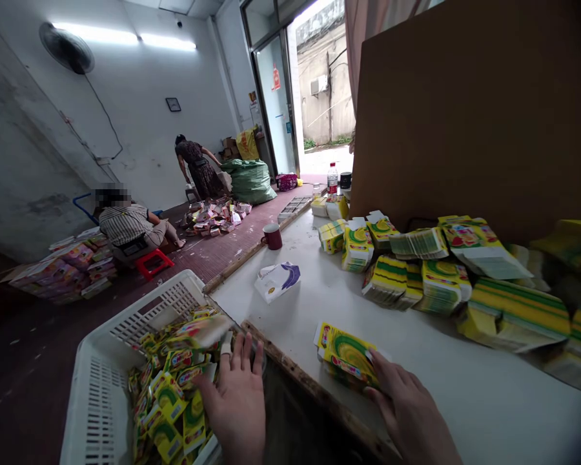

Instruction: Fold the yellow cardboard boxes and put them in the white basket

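My left hand (237,394) is open, fingers spread, over the near edge of a white plastic basket (97,349). One finger has a pale wrap on it. Just beyond its fingertips, a motion-blurred yellow carton (206,331) is above the pile of small yellow-green cartons (167,407) in the basket. On the white table, my right hand (404,394) grips the near right end of a short stack of flat yellow cartons (348,352), fingers on top and thumb at the side. The stack's lower part is partly hidden.
Several bundles of flat yellow cartons (392,281) line the table's right side before a large brown board (465,116). A folded white-purple carton (277,281) and a mug (272,236) stand farther back. Two people (130,223) are across the room near heaped boxes (215,216).
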